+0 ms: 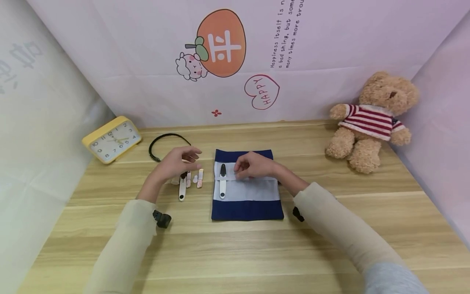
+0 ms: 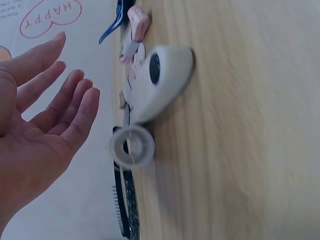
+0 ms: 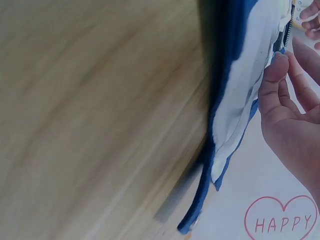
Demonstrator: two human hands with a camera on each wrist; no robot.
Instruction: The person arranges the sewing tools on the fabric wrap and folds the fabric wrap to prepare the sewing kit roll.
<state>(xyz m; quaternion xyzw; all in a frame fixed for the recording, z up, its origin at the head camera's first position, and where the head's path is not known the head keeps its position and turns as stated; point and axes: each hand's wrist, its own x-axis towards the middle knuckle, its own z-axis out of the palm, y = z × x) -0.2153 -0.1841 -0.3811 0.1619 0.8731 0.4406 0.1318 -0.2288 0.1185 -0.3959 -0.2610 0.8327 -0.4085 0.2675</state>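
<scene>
A blue-edged pouch (image 1: 253,210) lies flat with its pale inner side up and a white band (image 1: 230,178) across it. Tucked under the band at the left is a white tool with a black tip (image 1: 222,190). My right hand (image 1: 253,164) is over the pouch, thumb and forefinger curled together at the band and seeming to pinch it. My left hand (image 1: 178,162) hovers left of the pouch, fingers loosely bent and holding nothing. Beneath it lie a second white tool (image 1: 182,192), small pink-printed pieces (image 1: 200,181) and a round translucent piece (image 2: 132,146).
Behind the left hand a black toothed headband (image 1: 152,151) lies on the wooden table (image 1: 235,253). A yellow clock (image 1: 111,139) stands at the back left. At the back right a teddy bear (image 1: 369,122) sits against the wall.
</scene>
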